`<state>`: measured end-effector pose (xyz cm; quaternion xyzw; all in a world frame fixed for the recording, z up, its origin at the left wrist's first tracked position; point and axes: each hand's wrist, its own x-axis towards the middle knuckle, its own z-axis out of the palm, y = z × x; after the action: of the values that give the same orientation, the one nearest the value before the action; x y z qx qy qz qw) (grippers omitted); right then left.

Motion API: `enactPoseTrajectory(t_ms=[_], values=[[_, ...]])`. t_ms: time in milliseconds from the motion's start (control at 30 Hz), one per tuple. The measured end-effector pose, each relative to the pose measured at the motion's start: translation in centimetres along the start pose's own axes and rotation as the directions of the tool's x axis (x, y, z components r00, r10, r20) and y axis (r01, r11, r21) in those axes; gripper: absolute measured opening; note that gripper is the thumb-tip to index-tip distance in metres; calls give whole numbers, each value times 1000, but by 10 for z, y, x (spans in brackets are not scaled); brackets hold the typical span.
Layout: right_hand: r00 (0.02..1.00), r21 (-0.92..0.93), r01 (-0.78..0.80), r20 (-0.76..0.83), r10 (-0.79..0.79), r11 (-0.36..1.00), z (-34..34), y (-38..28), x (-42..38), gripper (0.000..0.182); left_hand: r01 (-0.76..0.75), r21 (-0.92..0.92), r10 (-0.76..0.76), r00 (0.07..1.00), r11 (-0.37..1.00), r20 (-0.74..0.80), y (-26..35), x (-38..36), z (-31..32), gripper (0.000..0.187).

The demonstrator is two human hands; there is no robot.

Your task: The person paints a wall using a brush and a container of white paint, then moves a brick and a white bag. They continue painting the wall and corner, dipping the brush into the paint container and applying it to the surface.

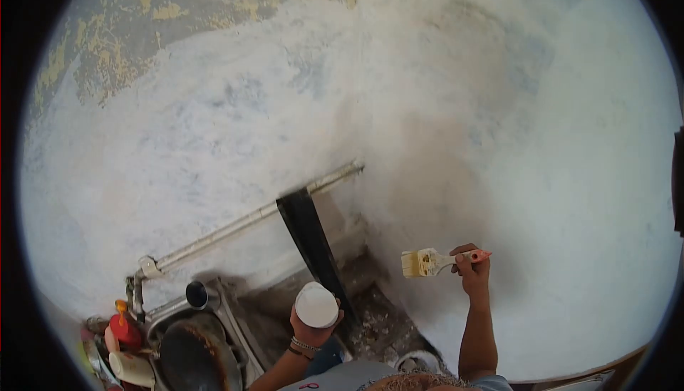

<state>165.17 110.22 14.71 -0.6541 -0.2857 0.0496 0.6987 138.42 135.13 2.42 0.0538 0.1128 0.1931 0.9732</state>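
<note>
1. While both hands are loaded, the brush (427,263) is level in front of the wall (570,177), bristles (411,263) aimed at the corner side. Can't tell if they touch.
2. Right hand (470,270): fingers closed on the handle near its red end.
3. Left hand (311,334): wrapped round the tub (317,305), low, beside the black strip (306,227). Top shows plain white; can't tell if that's a lid or contents.
4. Step in hand, my read: brush work at the wall, brush and tub held well apart.
5. Next move calls for, my read: firm handle grip, bristles square to the surface, tub kept upright. A dip would need the two brought together and the tub top open.
6. Watch the pipe (221,234) and strip; pan (189,355) sits lower left.
</note>
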Motion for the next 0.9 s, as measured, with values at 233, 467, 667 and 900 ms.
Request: enactPoseTrajectory(t_ms=[233,467,667,900], values=[[976,-82,134,181,-118,988,33,-78,113,16,2,55,-2,1000,998,-15,54,59,42,61],[980,-179,-34,185,67,983,29,-101,151,14,142,53,-141,990,988,-28,96,107,106,58],[991,-355,76,127,-32,932,37,-84,154,11,166,75,-167,986,983,-2,111,130,140,59],[997,-397,75,23,-72,915,54,-95,152,14,220,105,-222,975,970,8,116,141,154,60]])
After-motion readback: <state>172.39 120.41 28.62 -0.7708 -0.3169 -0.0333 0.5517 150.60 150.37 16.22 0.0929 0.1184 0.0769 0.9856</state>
